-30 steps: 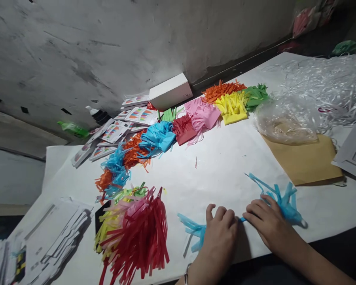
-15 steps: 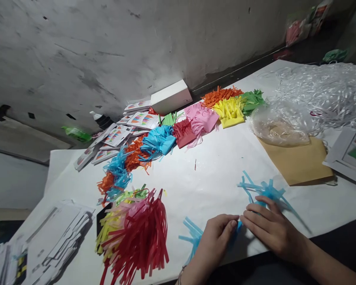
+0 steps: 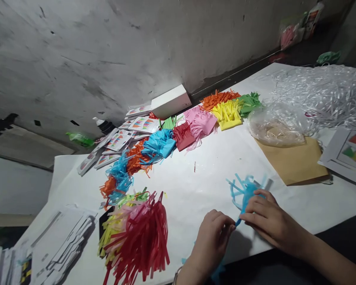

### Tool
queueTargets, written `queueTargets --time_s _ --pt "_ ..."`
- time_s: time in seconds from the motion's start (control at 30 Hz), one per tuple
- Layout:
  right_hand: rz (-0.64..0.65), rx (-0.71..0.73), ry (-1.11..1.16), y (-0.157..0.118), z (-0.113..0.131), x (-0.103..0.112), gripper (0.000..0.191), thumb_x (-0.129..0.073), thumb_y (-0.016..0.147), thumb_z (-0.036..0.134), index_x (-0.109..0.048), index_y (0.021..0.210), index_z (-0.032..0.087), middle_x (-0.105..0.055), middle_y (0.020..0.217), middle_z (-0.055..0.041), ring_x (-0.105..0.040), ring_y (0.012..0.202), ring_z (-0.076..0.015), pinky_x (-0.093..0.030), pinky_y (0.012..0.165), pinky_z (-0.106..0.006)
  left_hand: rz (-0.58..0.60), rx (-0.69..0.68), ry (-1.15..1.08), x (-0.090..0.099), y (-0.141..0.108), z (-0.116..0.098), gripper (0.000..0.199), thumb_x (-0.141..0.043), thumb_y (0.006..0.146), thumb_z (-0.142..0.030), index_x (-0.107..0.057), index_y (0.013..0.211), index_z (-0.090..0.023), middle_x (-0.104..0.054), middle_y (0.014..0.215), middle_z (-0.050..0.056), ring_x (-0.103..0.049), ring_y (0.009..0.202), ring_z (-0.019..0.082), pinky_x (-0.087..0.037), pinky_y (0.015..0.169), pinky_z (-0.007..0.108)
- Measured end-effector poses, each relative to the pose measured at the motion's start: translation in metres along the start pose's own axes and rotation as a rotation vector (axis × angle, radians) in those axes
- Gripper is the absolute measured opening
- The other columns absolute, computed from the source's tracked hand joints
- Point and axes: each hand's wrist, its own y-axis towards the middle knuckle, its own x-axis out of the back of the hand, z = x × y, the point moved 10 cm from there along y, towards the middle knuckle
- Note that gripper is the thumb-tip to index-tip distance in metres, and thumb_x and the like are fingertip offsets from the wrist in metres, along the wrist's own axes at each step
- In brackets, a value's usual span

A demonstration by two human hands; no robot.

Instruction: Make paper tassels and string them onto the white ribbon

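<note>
Both hands (image 3: 240, 229) grip blue tassel (image 3: 245, 193) | red tassel (image 3: 145, 241) nearby

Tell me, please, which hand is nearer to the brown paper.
Right. The right hand is on the near-left side of the brown paper, apart from it; the left hand is farther off to the left.

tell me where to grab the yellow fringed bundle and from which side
Best pinched by the flat band at its near edge, with the hand coming from the near side. The yellow fringed bundle has its loose strips toward the wall, and they would likely bunch, while the band looks smooth and faces bare white table covering.
</note>
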Motion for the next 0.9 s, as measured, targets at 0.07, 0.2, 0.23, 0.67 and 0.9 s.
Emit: queueTargets --time_s 0.07,0.2,0.23,0.67,0.9 --pt "-0.013 -0.013 -0.004 -0.002 -0.002 0.000 0.029 -0.040 0.100 0.003 -0.065 0.103 0.018 -0.063 0.089 -0.0034 -0.057 0.090 -0.0188 -0.029 0.108 -0.049 -0.052 -0.198 0.263 -0.001 -0.001 -0.015 0.016 -0.055 0.098 -0.010 -0.067 0.093 -0.019 -0.068 0.085 0.004 -0.054 0.082 0.020 -0.036 0.077 0.032" --pt "0.034 0.028 -0.009 -0.005 0.001 -0.011 0.032 -0.042 0.098 0.003 -0.062 0.120 0.015 -0.066 0.113 -0.0096 -0.055 0.118 -0.0233 -0.023 0.116 -0.051 -0.101 -0.381 0.479 -0.009 -0.007 -0.031 0.014 -0.056 0.097 -0.007 -0.062 0.093 -0.018 -0.066 0.082 0.002 -0.052 0.077 0.020 -0.034 0.076 0.033" --pt "0.053 0.028 0.007 -0.006 0.001 -0.015 0.031 -0.043 0.099 0.005 -0.061 0.122 0.016 -0.066 0.115 -0.0093 -0.054 0.121 -0.0237 -0.020 0.118 -0.052 -0.100 -0.405 0.502 -0.011 -0.009 -0.033 0.013 -0.055 0.098 -0.007 -0.061 0.094 -0.018 -0.066 0.082 0.002 -0.051 0.077 0.020 -0.034 0.076 0.034" --pt "0.204 -0.200 0.235 0.003 -0.016 -0.014 0.016 -0.060 0.101 0.021 -0.062 0.086 0.023 -0.063 0.081 0.0026 -0.061 0.083 -0.0152 -0.050 0.085 -0.030 0.154 0.044 -0.064 -0.017 -0.011 -0.001 0.013 -0.058 0.098 -0.020 -0.068 0.090 -0.018 -0.066 0.088 0.004 -0.056 0.083 0.018 -0.039 0.075 0.029" --pt "-0.037 0.194 0.005 -0.009 0.035 0.007 0.036 -0.045 0.101 0.003 -0.061 0.133 0.007 -0.070 0.121 -0.0131 -0.053 0.130 -0.0255 -0.024 0.122 -0.052 0.130 0.367 -0.802 -0.030 -0.016 0.013 0.042 -0.078 0.082 -0.055 -0.069 0.079 -0.013 -0.056 0.069 -0.001 -0.046 0.068 0.012 -0.037 0.068 0.025"
